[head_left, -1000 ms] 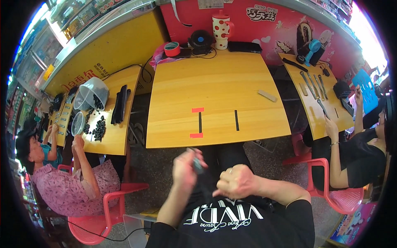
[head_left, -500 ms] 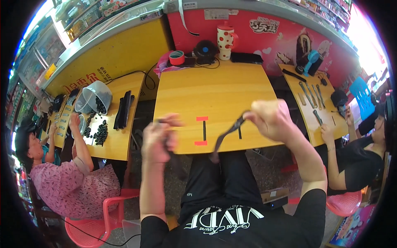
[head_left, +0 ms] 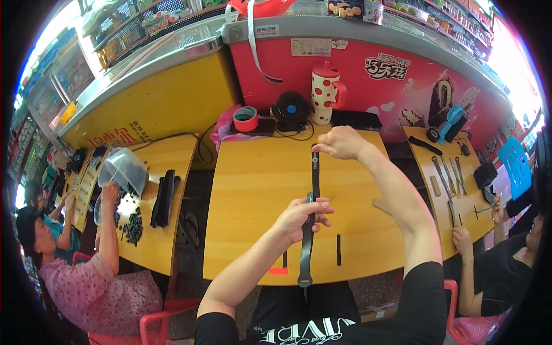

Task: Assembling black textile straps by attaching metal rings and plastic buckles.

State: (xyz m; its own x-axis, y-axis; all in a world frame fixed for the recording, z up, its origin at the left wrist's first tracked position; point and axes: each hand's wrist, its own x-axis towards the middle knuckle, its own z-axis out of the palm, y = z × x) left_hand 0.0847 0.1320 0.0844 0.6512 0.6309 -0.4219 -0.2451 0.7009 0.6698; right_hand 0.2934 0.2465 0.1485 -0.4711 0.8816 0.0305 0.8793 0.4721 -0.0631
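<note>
A long dark strap [head_left: 307, 253] is stretched nearly straight over the middle of the wooden table [head_left: 253, 172]. Its lower end is rounded with a hole and reaches the table's near edge; the upper part is narrower and blacker. My right hand [head_left: 340, 142] pinches the top end, with the arm extended far over the table. Around the strap's middle, my left hand [head_left: 300, 221] is closed between thumb and fingers, other fingers pointing right. Beneath lie a black strip [head_left: 339, 250] and a red tape piece [head_left: 279, 271]. Another black strip is partly hidden by my left arm.
At the table's back are a red tape roll [head_left: 245, 119], a black fan [head_left: 291, 110], a spotted tumbler [head_left: 323, 98] and a black pouch [head_left: 357, 119]. People work at both side tables; the left holds a tipped clear tub [head_left: 127, 169], the right several straps [head_left: 454, 175].
Both hands have moved away from my body, the right one farthest. The strap, loose and blurred before, is now drawn out straight between them. The view has tilted up.
</note>
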